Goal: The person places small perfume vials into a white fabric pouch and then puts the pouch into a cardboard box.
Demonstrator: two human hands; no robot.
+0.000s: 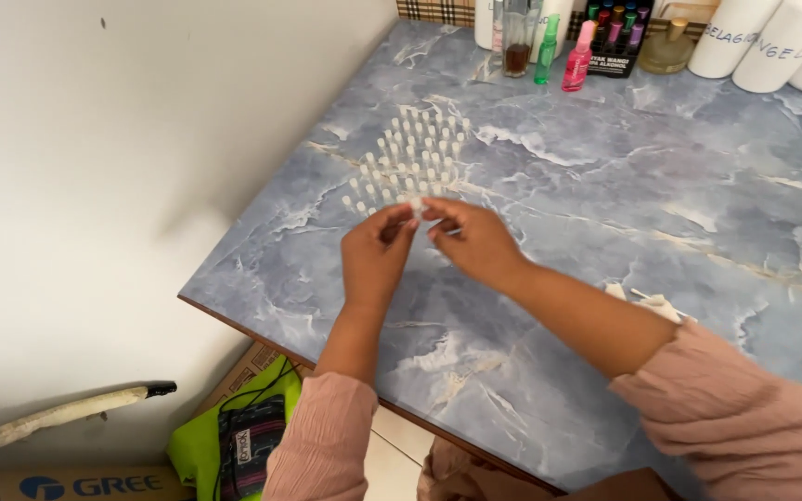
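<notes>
Left hand (375, 252) and right hand (472, 239) pinch what seems one small vial (417, 206) (mid-frame); a slip could topple the crowded vials (410, 156).

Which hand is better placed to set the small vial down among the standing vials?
Probably the left hand: it is closer to the standing vials. The right hand pinches the same small vial from the far side.

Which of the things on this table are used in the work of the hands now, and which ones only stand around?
In use:
- left hand and right hand, both pinching one small clear vial
- cluster of upright small vials just beyond

Standing around:
- green spray bottle
- pink spray bottle
- white jars
- glass bottle with dark liquid
- marble-patterned table
</notes>
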